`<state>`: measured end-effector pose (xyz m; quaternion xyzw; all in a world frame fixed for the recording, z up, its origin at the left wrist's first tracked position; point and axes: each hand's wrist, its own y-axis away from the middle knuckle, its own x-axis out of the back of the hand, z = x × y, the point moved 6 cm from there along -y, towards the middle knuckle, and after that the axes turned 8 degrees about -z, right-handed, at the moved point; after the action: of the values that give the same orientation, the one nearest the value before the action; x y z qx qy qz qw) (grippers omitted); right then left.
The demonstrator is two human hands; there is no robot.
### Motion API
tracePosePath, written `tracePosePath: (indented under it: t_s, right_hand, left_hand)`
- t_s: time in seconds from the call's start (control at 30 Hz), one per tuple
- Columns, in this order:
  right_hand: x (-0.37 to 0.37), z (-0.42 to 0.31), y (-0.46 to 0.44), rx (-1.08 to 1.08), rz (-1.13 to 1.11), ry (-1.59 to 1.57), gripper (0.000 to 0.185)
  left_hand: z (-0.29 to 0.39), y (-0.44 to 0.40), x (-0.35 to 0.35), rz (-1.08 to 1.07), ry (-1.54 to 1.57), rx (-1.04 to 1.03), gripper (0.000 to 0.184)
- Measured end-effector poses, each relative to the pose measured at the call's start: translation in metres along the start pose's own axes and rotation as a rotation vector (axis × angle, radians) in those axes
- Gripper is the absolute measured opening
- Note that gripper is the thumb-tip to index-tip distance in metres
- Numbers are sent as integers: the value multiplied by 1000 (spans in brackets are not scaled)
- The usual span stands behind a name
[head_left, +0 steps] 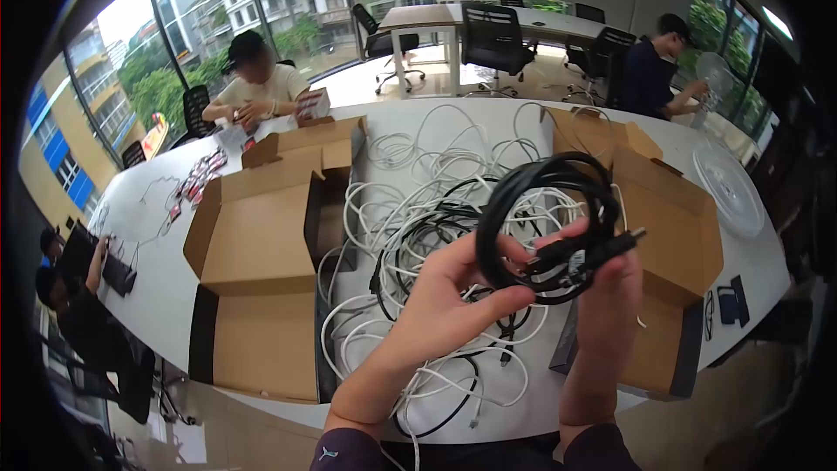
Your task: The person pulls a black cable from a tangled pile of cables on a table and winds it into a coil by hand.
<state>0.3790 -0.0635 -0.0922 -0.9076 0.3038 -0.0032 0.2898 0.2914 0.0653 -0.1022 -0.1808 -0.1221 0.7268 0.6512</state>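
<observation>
A coiled black cable (501,225) is held up in front of me over the table. My left hand (458,292) grips the left side of the coil between thumb and fingers. My right hand (610,283) is closed around the cable's plug end, with a metal-tipped connector pointing up to the right. Below and behind my hands lies a tangled pile of white cables (384,231) mixed with black cables (436,225). Part of the pile is hidden behind my hands and the coil.
Open cardboard boxes stand on the left (261,331) and right (667,218) of the white table (148,296). Farther right lie a clear plastic disc-shaped piece (728,183) and glasses (710,312). Other people sit around the table, one near small red packets (202,173).
</observation>
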Motion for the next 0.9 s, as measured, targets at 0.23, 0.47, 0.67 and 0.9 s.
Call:
tracePosePath:
  t_s: [0.23, 0.47, 0.67, 0.9]
  right_hand:
    - [-6, 13, 4, -61, -23, 73, 64]
    - [-33, 38, 4, -146, -154, -83, 43]
    - [-31, 37, 5, -278, -136, -222, 36]
    - [-17, 45, 8, -537, -113, -442, 37]
  left_hand:
    - [22, 11, 24, 181, -54, -184, 41]
    - [34, 18, 49, 221, -200, -179, 40]
    - [49, 19, 48, 212, -482, -165, 45]
    - [74, 39, 48, 449, -782, -353, 50]
